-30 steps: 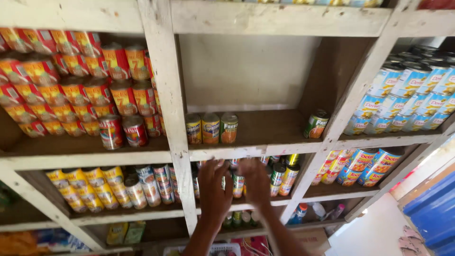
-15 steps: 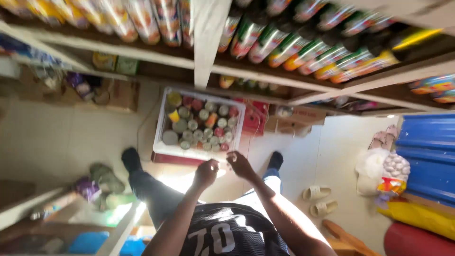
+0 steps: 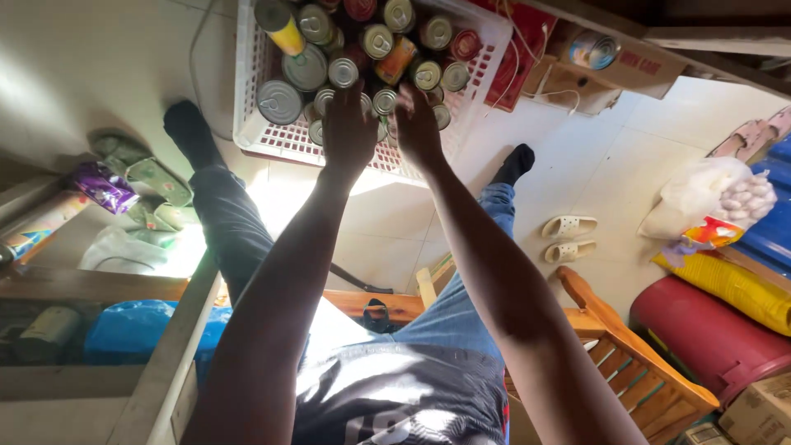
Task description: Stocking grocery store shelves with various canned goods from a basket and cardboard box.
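Head view is looking down at a white basket (image 3: 247, 124) full of cans (image 3: 306, 66), sitting on the pale floor (image 3: 107, 58) between two feet in black socks. Both hands are reaching down into the cans. Left hand (image 3: 348, 124) is lying flat over some can tops, and right hand (image 3: 416, 124) is just beside it; I cannot tell if either grip is holding a can. White sandals (image 3: 568, 237) are lying well off to the right, near a wooden chair (image 3: 634, 354).
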